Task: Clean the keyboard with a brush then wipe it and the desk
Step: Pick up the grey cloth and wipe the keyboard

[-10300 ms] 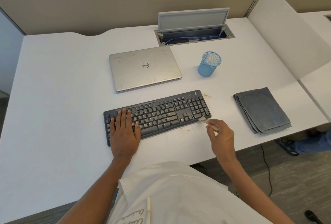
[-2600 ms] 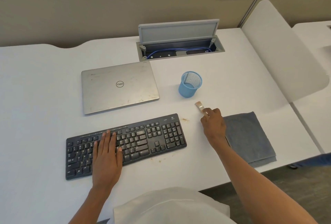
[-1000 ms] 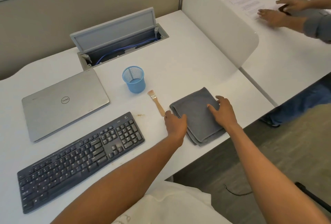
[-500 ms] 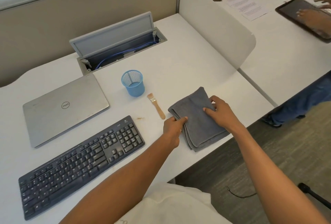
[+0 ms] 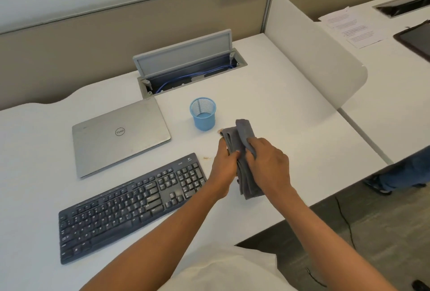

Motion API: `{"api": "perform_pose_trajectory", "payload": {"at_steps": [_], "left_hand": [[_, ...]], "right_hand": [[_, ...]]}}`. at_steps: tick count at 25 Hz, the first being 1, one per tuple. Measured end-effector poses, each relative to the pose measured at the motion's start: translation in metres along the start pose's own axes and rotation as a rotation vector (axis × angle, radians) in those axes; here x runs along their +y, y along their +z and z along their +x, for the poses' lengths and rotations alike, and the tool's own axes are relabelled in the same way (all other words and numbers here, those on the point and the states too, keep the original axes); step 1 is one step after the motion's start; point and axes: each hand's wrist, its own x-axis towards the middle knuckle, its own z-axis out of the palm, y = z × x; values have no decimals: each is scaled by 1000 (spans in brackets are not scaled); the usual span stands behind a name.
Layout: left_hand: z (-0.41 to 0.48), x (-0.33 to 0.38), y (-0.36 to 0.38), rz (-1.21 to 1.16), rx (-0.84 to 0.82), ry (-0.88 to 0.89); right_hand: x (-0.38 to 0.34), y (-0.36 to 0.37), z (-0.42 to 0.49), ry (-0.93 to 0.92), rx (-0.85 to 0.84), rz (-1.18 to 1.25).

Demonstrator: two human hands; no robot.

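A folded grey cloth [image 5: 242,136] is lifted off the white desk [image 5: 290,127], bunched between both hands. My left hand [image 5: 226,164] grips its left folds and my right hand [image 5: 267,162] grips its right side, fingers curled round the fabric. The cloth's lower end hangs near the desk. The black keyboard [image 5: 130,204] lies to the left of my hands, untouched. The brush is almost wholly hidden behind the cloth; only a sliver of its bristle end [image 5: 220,131] shows. A small brown crumb patch [image 5: 206,158] sits just beyond the keyboard's right corner.
A blue mesh cup [image 5: 203,113] stands just beyond the cloth. A shut silver laptop [image 5: 121,137] lies behind the keyboard. An open cable box [image 5: 190,69] is at the back. A white divider [image 5: 314,58] bounds the right side; the desk edge is close on the right.
Both hands have picked the grey cloth up off the desk and drawn it left, over the brush. Earlier the brush was laid down by the blue cup. The view has shifted back left.
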Motion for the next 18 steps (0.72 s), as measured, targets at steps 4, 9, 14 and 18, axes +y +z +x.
{"api": "perform_pose_trajectory", "payload": {"at_steps": [4, 9, 14, 18], "left_hand": [[-14, 9, -36, -154, 123, 55], [-23, 11, -90, -315, 269, 73], [-33, 1, -144, -479, 311, -9], [-35, -7, -165, -789, 283, 7]], "right_hand": [[-60, 20, -3, -81, -5, 5], [-114, 48, -17, -269, -178, 139], [-117, 42, -18, 71, -139, 601], [-114, 32, -17, 314, -520, 792]]}}
